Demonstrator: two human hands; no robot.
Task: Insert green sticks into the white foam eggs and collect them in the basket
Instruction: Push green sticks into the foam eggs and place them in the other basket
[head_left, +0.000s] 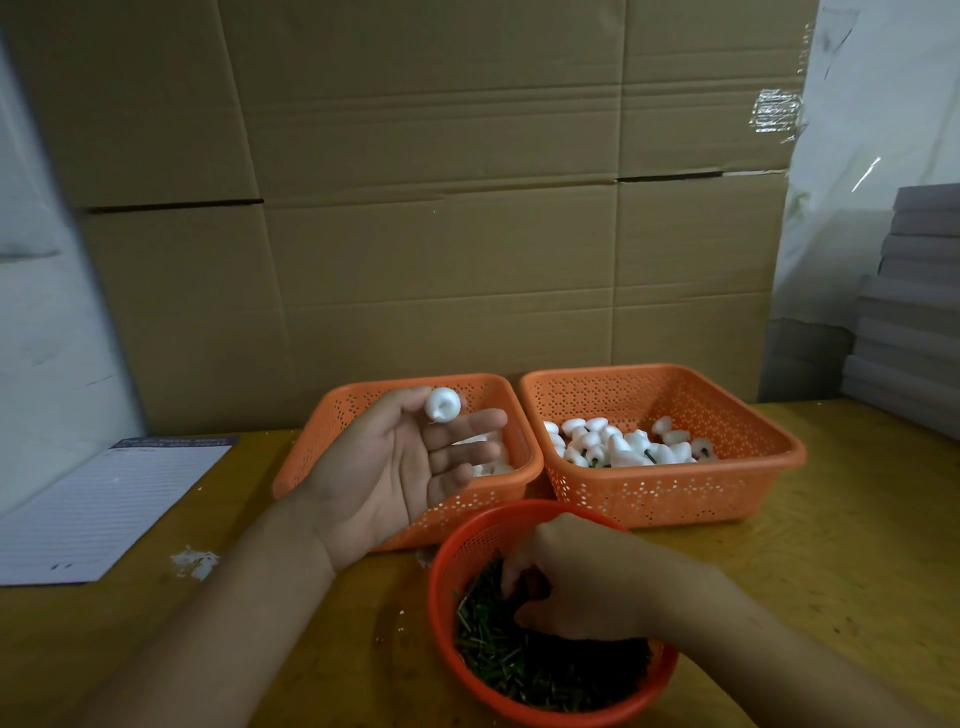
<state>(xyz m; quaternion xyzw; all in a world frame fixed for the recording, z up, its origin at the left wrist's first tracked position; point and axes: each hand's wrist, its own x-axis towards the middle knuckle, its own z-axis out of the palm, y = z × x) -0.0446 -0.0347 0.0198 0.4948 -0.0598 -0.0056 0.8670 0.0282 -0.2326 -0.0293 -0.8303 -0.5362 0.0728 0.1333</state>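
Observation:
My left hand (395, 467) is raised palm-up over the left orange basket (311, 447) and pinches a white foam egg (443, 404) between thumb and forefinger, its other fingers straight. My right hand (576, 577) reaches down into the round red bowl (441, 571) of green sticks (498, 654), fingers curled among them; whether it holds a stick is hidden. The right orange basket (670, 493) holds several foam eggs (623, 441), some with green sticks in them. A few plain eggs show in the left basket behind my fingers.
A lined notepad (104, 509) lies at the left on the yellow table (831, 545). White foam crumbs (195, 564) lie near it. A cardboard wall (441, 208) stands right behind the baskets. Stacked grey sheets (909, 312) sit at the far right.

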